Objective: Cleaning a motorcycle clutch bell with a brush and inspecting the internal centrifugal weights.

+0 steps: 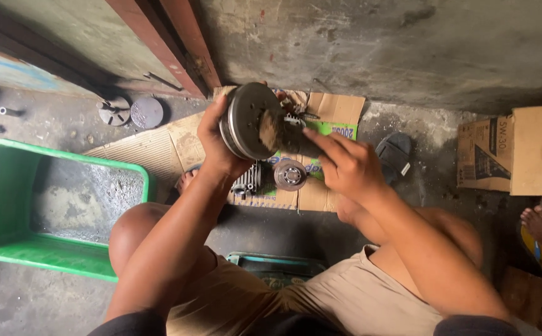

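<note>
Right hand (345, 167): fingers pressed together on brush (275, 132) | left hand (216, 138): gripping drum (250, 121) | cleaning under way, grime remains | bearing part (290, 175) on cardboard (336, 109).

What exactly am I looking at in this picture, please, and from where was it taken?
This is one view from a camera worn on a person's head, looking down at their own two bare hands and knees as they sit low on a concrete floor. The left hand grips a round, grey metal drum-shaped part. The right hand holds a dirty brush against its face. Below them lies flattened brown cardboard carrying a small round metal part and a finned grey metal piece. A green plastic tub sits at the left, and cardboard boxes stand at the right.
</note>
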